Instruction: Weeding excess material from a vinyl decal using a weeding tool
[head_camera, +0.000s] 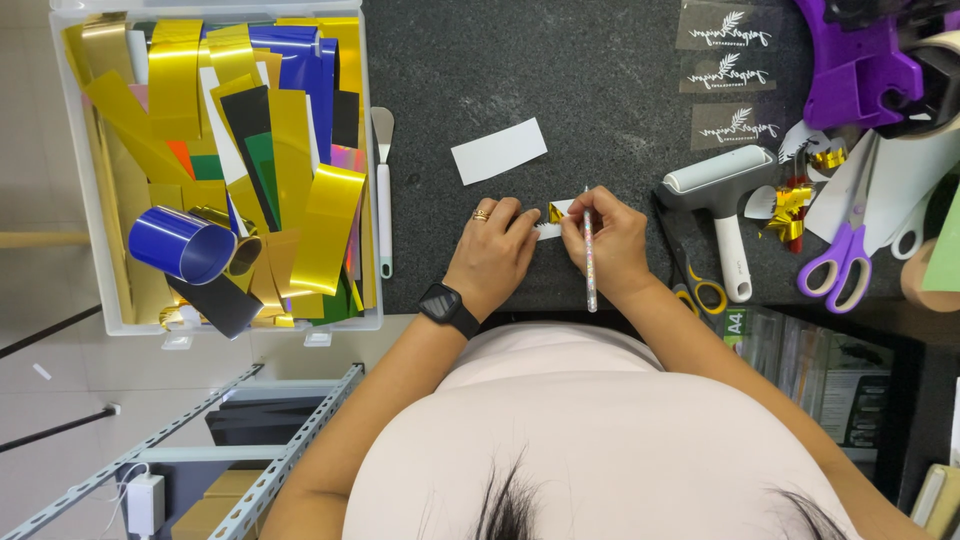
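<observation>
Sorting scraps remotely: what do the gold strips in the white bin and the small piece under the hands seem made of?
Gold strips: likely glossy metallic foil vinyl, curling with mirror glints. Small white piece between left hand and right hand: seemingly paper backing with gold foil.
</observation>
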